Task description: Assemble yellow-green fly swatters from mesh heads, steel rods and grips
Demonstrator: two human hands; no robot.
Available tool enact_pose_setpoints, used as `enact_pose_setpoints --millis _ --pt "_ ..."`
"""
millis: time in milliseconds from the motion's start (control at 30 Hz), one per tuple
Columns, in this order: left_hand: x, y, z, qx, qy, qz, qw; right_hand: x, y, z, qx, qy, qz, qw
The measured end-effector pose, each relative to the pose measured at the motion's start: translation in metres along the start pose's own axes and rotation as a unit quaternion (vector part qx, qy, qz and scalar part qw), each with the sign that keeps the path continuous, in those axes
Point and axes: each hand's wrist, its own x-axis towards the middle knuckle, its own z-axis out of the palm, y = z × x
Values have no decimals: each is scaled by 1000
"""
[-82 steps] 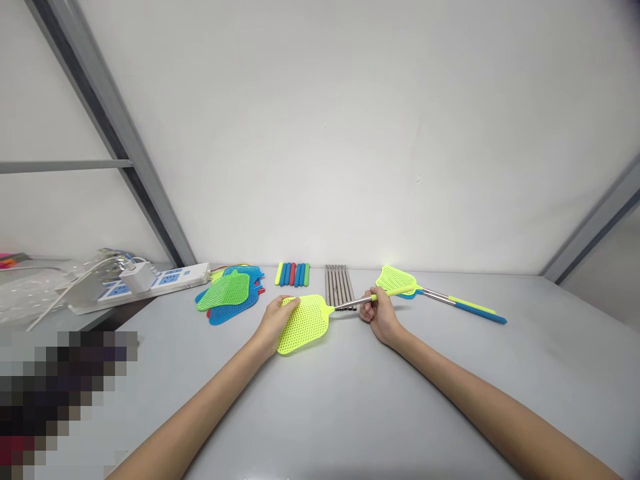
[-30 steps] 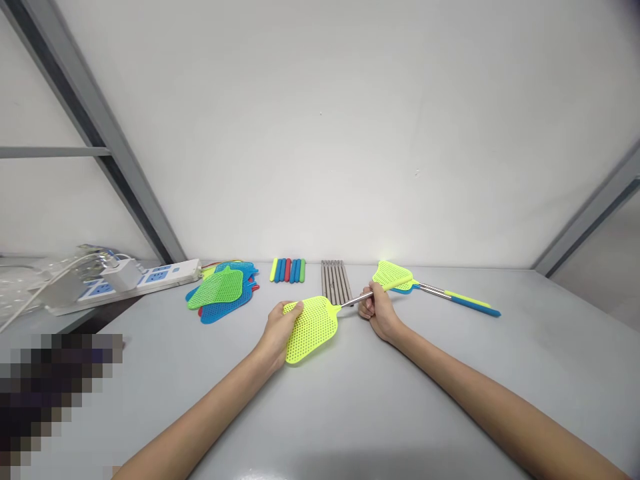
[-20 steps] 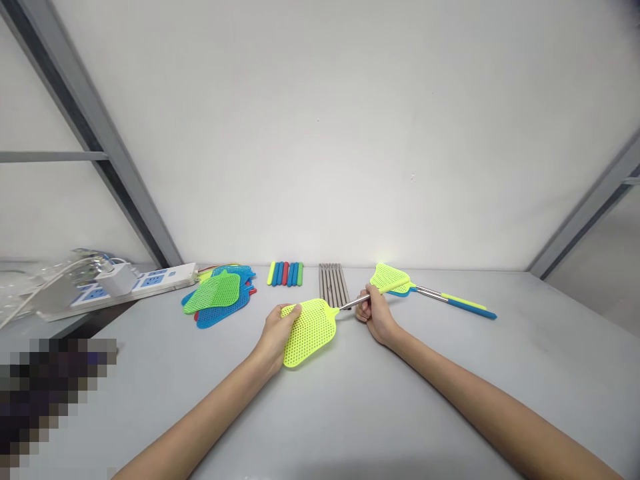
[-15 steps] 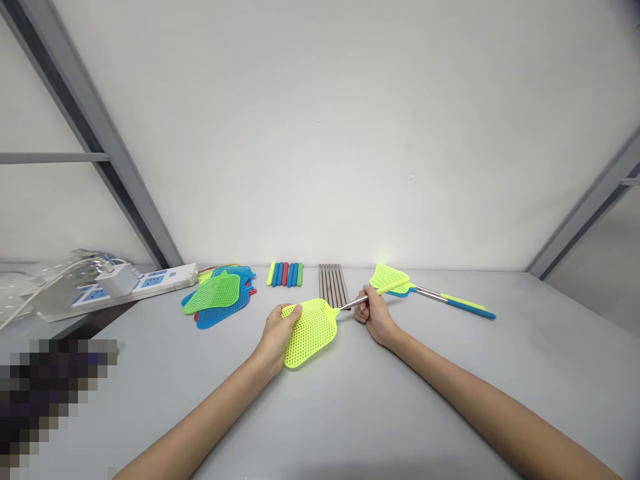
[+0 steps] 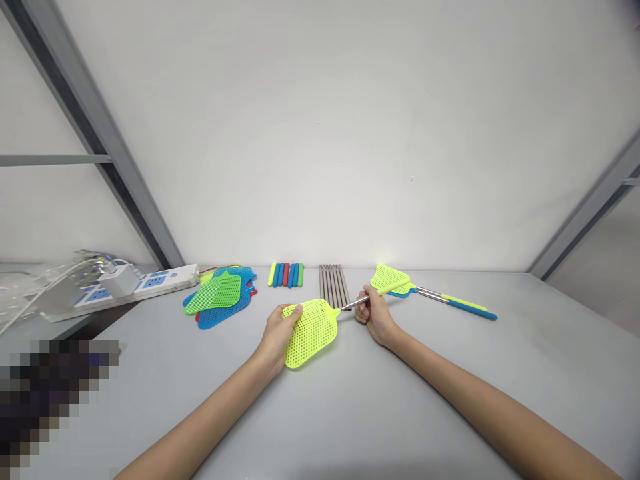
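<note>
A yellow-green fly swatter [image 5: 314, 337] with a perforated head is held between my two hands above the grey table. My left hand [image 5: 279, 333] is closed on the left edge of its head, thumb on top. On its metal rod, close to the yellow grip, my right hand [image 5: 374, 313] is closed. Just beyond that hand lie a yellow swatter [image 5: 387, 277] and a blue swatter [image 5: 473, 308], one partly over the other, their handles pointing right. Several metal rods [image 5: 334, 285] lie side by side behind the held swatter.
Several coloured grips [image 5: 285, 275] lie in a row near the wall. Left of them is a pile of loose swatter heads [image 5: 220, 297] in green, blue and other colours. A white power strip [image 5: 165, 283] with a plugged-in adapter [image 5: 120, 280] and cables stands at the far left.
Almost nothing differs. Both hands keep the same hold on the yellow-green fly swatter, and the whole view has shifted very slightly.
</note>
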Motion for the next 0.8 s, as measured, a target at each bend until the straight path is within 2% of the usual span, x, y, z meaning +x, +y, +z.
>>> enact_pose_setpoints --millis 433,800 --pt "-1 0 1 2 7 2 1000 0 0 0 -4 12 19 1000" --pt "1 0 1 -2 8 -2 1000 0 0 1 -13 -3 16 1000"
